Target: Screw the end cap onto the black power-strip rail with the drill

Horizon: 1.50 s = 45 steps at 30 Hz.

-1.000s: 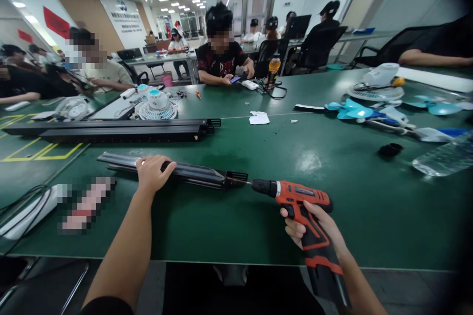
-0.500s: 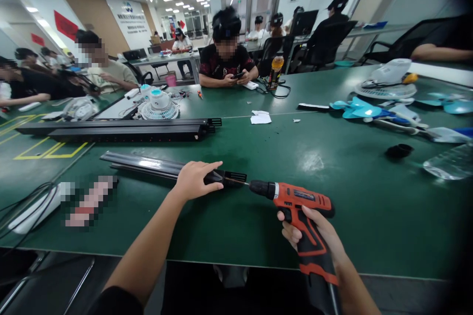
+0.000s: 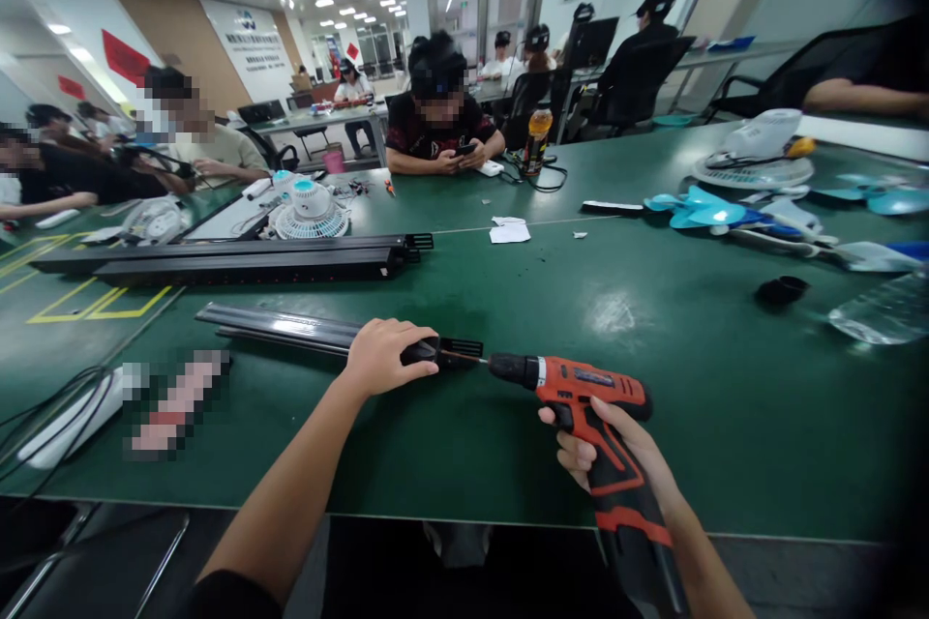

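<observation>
My right hand (image 3: pixel 643 464) grips an orange and black cordless drill (image 3: pixel 599 385) by its handle, one finger near the trigger. The drill points left, its thin bit reaching the slotted right end of a long black bar (image 3: pixel 283 327). Whether the bit sits in a screw is too small to tell. My left hand (image 3: pixel 383 356) is wrapped over that bar close to its right end, thumb on the near side, covering part of it. The bar lies on the green table (image 3: pixel 464 445).
Behind the bar lie longer black bars (image 3: pixel 247 261) with slotted ends. White fan parts (image 3: pixel 311 208) stand beyond them. At right are blue fan blades (image 3: pixel 697 209), a black cap (image 3: pixel 782 290) and a clear plastic bottle (image 3: pixel 882 314). A person (image 3: pixel 439 131) sits opposite, holding a phone.
My left hand has slid right along the bar, from its middle to near the slotted end, and closed on it there. The drill has stayed nearly in place at the bar's end.
</observation>
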Available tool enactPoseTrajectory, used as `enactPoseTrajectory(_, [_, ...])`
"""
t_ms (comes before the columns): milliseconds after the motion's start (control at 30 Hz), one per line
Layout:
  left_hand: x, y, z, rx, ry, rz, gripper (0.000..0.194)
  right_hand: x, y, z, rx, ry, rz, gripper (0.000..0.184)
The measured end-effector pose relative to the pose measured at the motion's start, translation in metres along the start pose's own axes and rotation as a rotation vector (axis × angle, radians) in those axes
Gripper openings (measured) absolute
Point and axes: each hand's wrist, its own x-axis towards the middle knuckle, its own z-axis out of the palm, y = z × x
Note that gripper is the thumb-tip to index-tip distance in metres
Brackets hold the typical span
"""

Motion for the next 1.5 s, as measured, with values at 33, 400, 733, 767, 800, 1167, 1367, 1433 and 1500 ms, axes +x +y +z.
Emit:
enactPoseTrajectory(33, [0.0,0.0,-0.001,0.001,-0.006,-0.003,0.052,0.001,-0.002,0.001,0.021,-0.013,0.021,0.045])
enactPoseTrajectory(400, [0.001,-0.002,0.001,0.007,0.0,0.021,0.051,-0.002,-0.002,0.001,-0.114,0.009,-0.075,0.045])
enactPoseTrajectory(733, [0.001,-0.003,0.001,-0.008,0.009,0.029,0.052,-0.013,-0.007,0.016,-0.316,0.104,-0.244,0.047])
enactPoseTrajectory(767, [0.001,-0.002,0.001,-0.012,0.01,0.028,0.051,-0.012,-0.008,0.016,-0.306,0.111,-0.242,0.047])
enactPoseTrajectory(800, [0.001,-0.002,0.0,-0.016,0.008,0.026,0.051,-0.011,-0.008,0.015,-0.296,0.117,-0.235,0.046])
enactPoseTrajectory(1167, [0.002,-0.003,0.002,-0.03,0.002,0.024,0.05,-0.008,-0.005,0.004,-0.242,0.085,-0.137,0.05])
enactPoseTrajectory(1367, [0.001,-0.001,0.001,-0.031,0.018,0.028,0.048,-0.005,0.0,-0.002,-0.209,0.079,-0.129,0.054])
enactPoseTrajectory(1433, [0.001,-0.001,0.001,-0.03,0.016,0.025,0.048,-0.005,0.001,-0.002,-0.179,0.081,-0.109,0.054])
enactPoseTrajectory(1500, [0.001,-0.001,0.001,-0.028,0.015,0.023,0.048,-0.005,0.002,-0.002,-0.151,0.08,-0.098,0.054])
